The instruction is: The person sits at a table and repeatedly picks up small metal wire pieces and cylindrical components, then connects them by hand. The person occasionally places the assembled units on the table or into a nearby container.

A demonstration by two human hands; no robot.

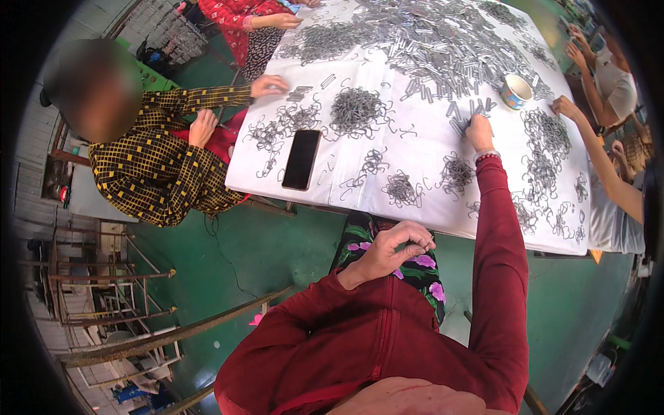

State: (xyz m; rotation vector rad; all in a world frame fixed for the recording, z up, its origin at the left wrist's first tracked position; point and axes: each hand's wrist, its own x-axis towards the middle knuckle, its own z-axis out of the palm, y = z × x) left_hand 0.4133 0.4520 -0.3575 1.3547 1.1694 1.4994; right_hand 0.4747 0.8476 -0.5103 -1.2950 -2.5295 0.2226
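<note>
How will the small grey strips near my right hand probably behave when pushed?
The grey strips probably stay stiff, since their edges look straight. Their metallic shine suggests slipperiness, and lying loosely together, they may slide apart.

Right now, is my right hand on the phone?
No, your right hand is at metal pieces; the black phone lies to its left.

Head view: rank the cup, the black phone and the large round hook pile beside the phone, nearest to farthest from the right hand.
1. Cup: ahead and right of the right hand.
2. Round hook pile: left.
3. Black phone: farther left.
</note>
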